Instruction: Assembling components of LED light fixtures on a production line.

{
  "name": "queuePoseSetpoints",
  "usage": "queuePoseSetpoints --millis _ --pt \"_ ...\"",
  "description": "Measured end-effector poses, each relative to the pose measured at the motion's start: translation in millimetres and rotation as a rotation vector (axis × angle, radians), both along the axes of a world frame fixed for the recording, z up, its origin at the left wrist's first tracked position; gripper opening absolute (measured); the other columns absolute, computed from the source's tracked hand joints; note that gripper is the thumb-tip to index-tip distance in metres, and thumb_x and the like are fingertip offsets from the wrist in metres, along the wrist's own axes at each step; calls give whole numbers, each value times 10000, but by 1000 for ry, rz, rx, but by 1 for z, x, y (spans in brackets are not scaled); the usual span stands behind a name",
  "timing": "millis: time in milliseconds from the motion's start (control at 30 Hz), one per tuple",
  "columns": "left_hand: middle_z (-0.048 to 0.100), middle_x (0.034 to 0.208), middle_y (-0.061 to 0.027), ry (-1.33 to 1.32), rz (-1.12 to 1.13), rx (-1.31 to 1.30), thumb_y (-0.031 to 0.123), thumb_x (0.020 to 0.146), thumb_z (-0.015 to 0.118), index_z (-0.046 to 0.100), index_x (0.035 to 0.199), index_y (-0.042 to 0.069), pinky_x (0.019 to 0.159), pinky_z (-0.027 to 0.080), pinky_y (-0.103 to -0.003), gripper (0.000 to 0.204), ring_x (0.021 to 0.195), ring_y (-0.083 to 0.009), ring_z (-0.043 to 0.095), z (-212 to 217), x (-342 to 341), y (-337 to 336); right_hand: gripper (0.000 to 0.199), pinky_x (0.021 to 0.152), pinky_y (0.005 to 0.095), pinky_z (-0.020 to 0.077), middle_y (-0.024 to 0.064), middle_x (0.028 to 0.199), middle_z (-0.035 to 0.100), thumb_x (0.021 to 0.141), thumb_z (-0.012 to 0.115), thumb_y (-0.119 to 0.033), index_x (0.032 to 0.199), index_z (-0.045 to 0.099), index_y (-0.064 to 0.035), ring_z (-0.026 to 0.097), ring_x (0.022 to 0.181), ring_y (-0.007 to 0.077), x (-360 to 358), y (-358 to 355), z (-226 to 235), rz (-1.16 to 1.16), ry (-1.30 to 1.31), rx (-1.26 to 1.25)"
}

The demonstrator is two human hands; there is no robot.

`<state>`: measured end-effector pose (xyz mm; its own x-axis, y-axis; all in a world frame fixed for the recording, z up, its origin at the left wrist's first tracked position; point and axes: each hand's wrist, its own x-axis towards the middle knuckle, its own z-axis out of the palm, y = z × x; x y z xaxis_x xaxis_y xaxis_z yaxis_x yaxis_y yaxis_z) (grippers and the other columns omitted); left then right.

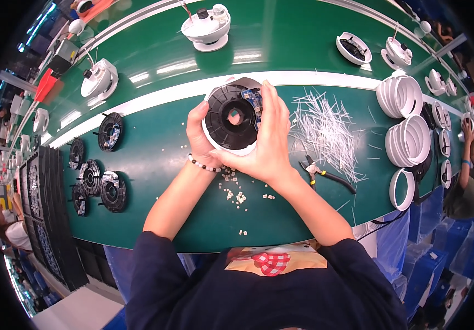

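Both my hands hold one round part point(227, 118), a black disc with a central hole set in a white ring, just above the green bench point(165, 165). My left hand point(199, 137) grips its left rim from below, a bead bracelet on the wrist. My right hand point(270, 140) covers its right side, fingers lying over a small blue circuit board point(251, 99) on the disc. Small white bits point(236, 195) lie scattered on the bench under my wrists.
A heap of thin white cable ties point(325, 129) and a pair of cutters point(325, 175) lie to the right. Stacked white rings point(410, 137) stand further right. Several black discs point(105, 184) lie at left. White round units point(208, 27) ride the green belt behind. Another person point(471, 176) sits at far right.
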<state>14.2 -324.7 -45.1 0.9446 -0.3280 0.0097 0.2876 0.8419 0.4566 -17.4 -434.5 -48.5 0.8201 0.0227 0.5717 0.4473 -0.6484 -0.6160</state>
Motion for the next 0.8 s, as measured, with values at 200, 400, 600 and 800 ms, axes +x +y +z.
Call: queuePoseSetpoints --millis 200,400,600,800 --pt "572 1009 -131 110 119 212 360 838 326 489 1066 -5 819 456 -335 461 924 -225 557 -18 36 1 1086 1015 465 169 244 1352 155 529 762 -421 1308 151 24 137 1257 394 16 -34 1 176 168 -69" --pt "569 1027 -104 155 469 463 274 869 338 496 1046 10 845 435 -330 355 955 -192 546 -14 75 64 844 966 461 246 225 1312 287 575 734 -359 1228 347 12 295 1183 395 -52 -91 23 138 193 -303" --pt "577 917 -81 259 613 399 289 865 367 493 969 82 609 503 -382 265 808 -197 587 -79 187 85 864 930 545 210 241 1216 349 455 743 -349 1140 397 46 327 1111 412 -141 -124 8 -56 586 -579" --pt "523 1042 -117 244 638 665 300 868 391 394 1181 63 707 466 -431 393 896 -269 551 -82 229 88 970 971 506 198 188 1272 333 502 769 -339 1272 275 -18 306 1168 360 -141 -125 24 -173 685 -622"
